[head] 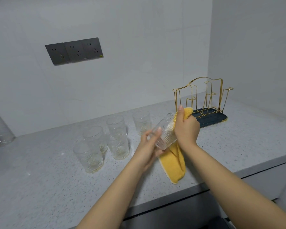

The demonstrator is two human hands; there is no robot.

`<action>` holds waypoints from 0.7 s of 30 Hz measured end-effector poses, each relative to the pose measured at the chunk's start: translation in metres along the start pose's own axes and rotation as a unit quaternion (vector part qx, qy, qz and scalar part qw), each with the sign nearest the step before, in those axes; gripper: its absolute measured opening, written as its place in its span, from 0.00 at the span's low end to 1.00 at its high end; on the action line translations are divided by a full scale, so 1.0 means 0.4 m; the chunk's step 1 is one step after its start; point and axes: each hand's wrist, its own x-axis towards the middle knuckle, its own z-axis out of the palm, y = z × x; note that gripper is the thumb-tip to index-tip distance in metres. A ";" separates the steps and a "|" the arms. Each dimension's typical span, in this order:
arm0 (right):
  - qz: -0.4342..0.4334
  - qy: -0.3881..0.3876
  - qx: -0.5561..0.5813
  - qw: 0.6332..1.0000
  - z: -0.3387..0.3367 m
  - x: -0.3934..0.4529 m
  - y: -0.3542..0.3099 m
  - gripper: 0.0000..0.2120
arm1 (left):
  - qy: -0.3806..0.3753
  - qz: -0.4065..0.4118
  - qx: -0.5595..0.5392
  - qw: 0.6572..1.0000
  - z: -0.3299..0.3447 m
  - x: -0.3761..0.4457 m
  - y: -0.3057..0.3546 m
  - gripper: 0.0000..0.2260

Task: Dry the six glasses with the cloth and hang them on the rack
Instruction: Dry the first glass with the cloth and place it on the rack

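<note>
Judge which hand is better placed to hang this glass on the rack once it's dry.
Left hand, probably: it already grips the glass by its base, mouth toward the empty rack. The right hand holds the yellow cloth.

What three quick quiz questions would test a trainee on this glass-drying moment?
1. True or false: the gold rack already holds a glass.
2. How many glasses stand on the counter?
3. Which of the hands grips the yellow cloth: A left, B right?

Key: 1 false, its pegs are bare. 2 five. 3 B; the right hand bunches it at the tilted glass, and the left hand holds the base.
</note>
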 end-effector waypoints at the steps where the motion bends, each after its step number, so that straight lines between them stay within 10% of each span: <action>1: 0.010 0.004 -0.010 1.000 0.001 0.005 -0.001 0.26 | 0.015 0.050 0.072 0.996 0.001 0.000 -0.001 0.28; 4: 0.013 -0.001 0.002 1.000 -0.003 0.007 0.000 0.26 | 0.068 0.101 0.129 0.984 -0.002 0.009 0.003 0.21; 9: -0.038 -0.021 0.056 0.998 -0.010 -0.002 0.005 0.24 | -0.005 -0.114 -0.147 0.982 -0.009 0.011 0.051 0.23; 17: 0.030 0.011 0.010 0.999 -0.007 0.013 0.015 0.26 | 0.060 0.096 0.139 0.984 -0.009 0.029 -0.009 0.28; 21: -0.010 -0.004 0.069 0.998 -0.014 0.000 0.016 0.24 | 0.003 -0.060 -0.116 0.991 -0.001 0.014 0.035 0.14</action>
